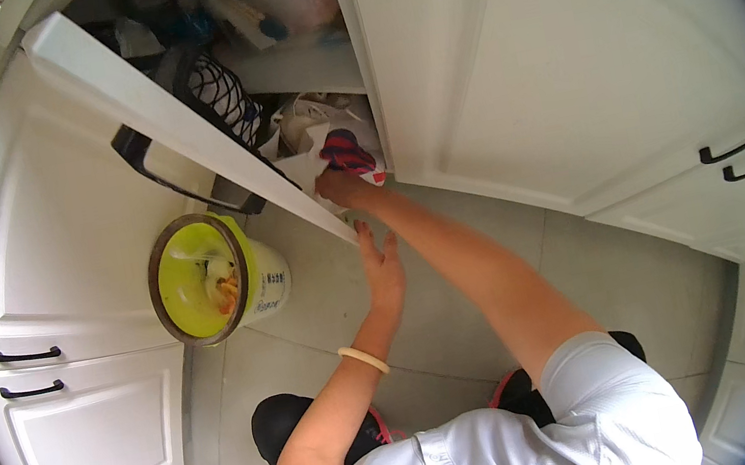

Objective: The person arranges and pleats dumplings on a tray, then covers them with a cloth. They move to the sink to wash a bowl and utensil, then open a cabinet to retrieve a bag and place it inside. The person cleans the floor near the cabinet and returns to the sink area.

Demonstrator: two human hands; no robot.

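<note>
A white cabinet front with a black handle stands pulled open, seen nearly edge-on. Against its near end rest the fingertips of my left hand, fingers apart, with a pale bangle on the wrist. My right hand reaches past that end into the cabinet's lower part. Beside it is a red and dark striped cloth item, lying over white bags. The right fingers are partly hidden and blurred, so what they grip is unclear.
A lime-green and white bin holding food scraps stands on the tiled floor to the left. A black mesh basket and blurred bags fill the cabinet. White cabinet doors line the right; my shoes are below.
</note>
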